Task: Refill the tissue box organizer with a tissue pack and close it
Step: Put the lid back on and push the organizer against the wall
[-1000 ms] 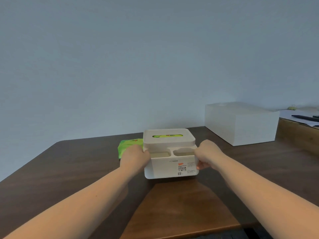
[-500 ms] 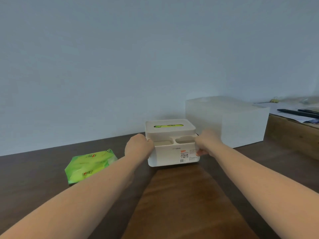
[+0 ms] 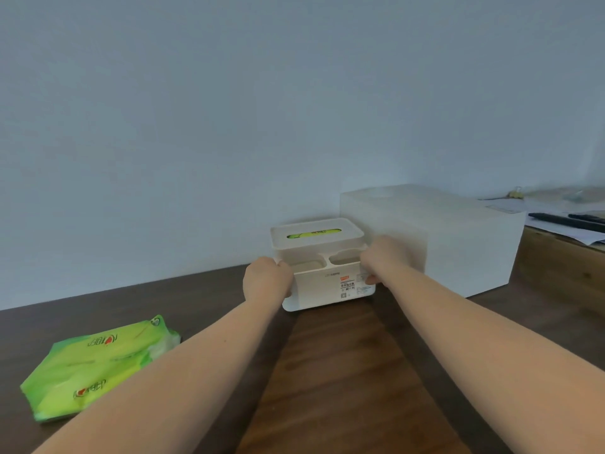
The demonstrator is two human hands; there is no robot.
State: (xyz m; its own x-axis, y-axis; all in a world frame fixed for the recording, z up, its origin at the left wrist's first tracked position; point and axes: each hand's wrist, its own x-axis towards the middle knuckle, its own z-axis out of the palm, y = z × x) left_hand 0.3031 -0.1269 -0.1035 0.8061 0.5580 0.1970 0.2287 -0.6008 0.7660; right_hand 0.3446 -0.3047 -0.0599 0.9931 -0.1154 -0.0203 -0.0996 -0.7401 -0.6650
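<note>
The white tissue box organizer (image 3: 327, 286) stands on the dark wooden table (image 3: 343, 371) near the wall, lid on, with green showing through the lid's slot. Two open compartments face me at its front. My left hand (image 3: 266, 281) grips its left side and my right hand (image 3: 381, 262) grips its right side. A green tissue pack (image 3: 98, 365) lies flat on the table at the lower left, apart from both hands.
A large white box (image 3: 458, 237) stands right behind and to the right of the organizer. Past it, a lighter wooden desk (image 3: 563, 267) carries papers and dark pens. A plain wall runs close behind the table.
The organizer, held by both hands, has moved away from me and to the right, up against the white box. The green pack now lies far to its left.
</note>
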